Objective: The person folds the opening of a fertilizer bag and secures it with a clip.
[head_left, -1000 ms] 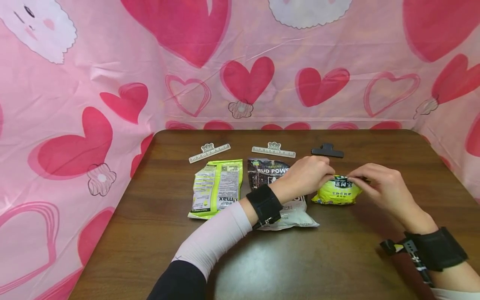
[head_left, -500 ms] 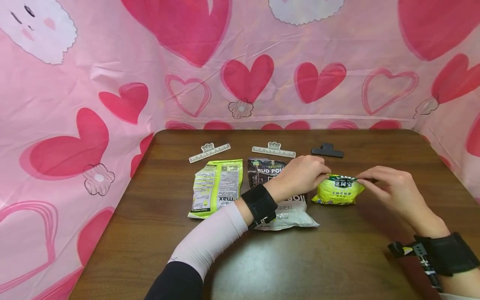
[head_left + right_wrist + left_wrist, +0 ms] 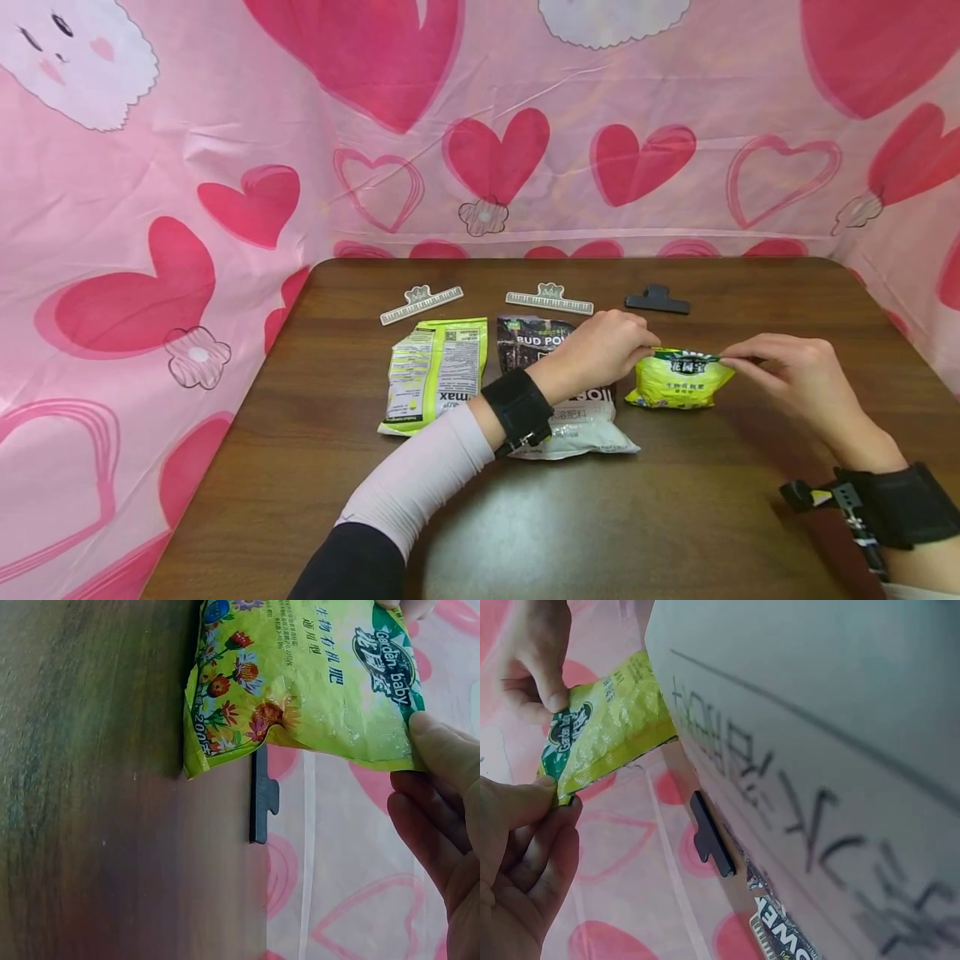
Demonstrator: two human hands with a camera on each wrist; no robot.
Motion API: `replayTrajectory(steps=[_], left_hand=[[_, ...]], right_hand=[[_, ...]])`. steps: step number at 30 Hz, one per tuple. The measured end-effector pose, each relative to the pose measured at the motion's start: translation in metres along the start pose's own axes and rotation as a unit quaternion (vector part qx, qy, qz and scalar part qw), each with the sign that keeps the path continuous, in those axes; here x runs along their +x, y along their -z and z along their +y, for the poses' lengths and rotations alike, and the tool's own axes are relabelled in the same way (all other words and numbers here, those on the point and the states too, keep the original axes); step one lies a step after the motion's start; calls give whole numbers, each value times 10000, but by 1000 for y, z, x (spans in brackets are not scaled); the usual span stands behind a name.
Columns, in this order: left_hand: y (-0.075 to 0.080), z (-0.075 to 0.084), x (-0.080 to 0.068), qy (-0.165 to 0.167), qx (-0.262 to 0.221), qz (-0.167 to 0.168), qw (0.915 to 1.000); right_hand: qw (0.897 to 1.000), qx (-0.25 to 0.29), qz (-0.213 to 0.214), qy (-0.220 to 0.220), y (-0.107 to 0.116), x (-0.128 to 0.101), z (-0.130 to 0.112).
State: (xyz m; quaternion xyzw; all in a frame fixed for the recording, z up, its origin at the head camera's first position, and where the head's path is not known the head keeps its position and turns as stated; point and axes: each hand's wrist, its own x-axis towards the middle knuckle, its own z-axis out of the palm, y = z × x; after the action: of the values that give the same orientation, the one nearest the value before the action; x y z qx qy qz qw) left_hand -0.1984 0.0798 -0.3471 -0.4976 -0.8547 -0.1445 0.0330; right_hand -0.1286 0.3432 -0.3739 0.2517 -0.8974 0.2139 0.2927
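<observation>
1. The small yellow-green bag [image 3: 681, 380] stands on the brown table [image 3: 675, 517], right of the middle and just in front of the black clip [image 3: 657, 300]. Both hands hold it at its top edge.

2. The left hand [image 3: 603, 350] pinches the left top corner between thumb and fingers; the left wrist view shows the thumb pressed on the corner of the bag [image 3: 604, 724].

3. The right hand [image 3: 795, 379] pinches the right top corner. In the right wrist view the thumb lies on the green band of the bag [image 3: 300, 682] near that corner.

4. Compared with one second ago, the right hand has moved outward to the right. Before, its fingers were over the middle of the top edge; now they are at the far corner. The left hand has almost not moved.

5. Because of this the top edge is now pulled out wider and looks flatter between the two hands. I judge that the person is stretching and smoothing the mouth of the bag. Whether the mouth is open or folded I cannot tell, since the top is small in the head view and half hidden by fingers.

6. The other things have stayed in place: the light green pouch [image 3: 435, 375], the dark pouch [image 3: 536, 342] under the left forearm, and two pale flat clips [image 3: 421, 304] [image 3: 548, 299] behind them.
</observation>
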Motion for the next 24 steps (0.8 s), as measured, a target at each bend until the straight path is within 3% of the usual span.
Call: replayTrajectory(steps=[6, 14, 24], left_hand=[[-1, -1, -1, 37, -140, 97, 9998], [-3, 0, -5, 574, -1091, 182, 9922], [-6, 1, -8, 1086, -1218, 274, 9862]], right_hand=[[10000, -82, -50, -22, -1, 1, 1], [9992, -34, -128, -384, 1, -1, -2], [9990, 124, -284, -332, 1, 0, 0]])
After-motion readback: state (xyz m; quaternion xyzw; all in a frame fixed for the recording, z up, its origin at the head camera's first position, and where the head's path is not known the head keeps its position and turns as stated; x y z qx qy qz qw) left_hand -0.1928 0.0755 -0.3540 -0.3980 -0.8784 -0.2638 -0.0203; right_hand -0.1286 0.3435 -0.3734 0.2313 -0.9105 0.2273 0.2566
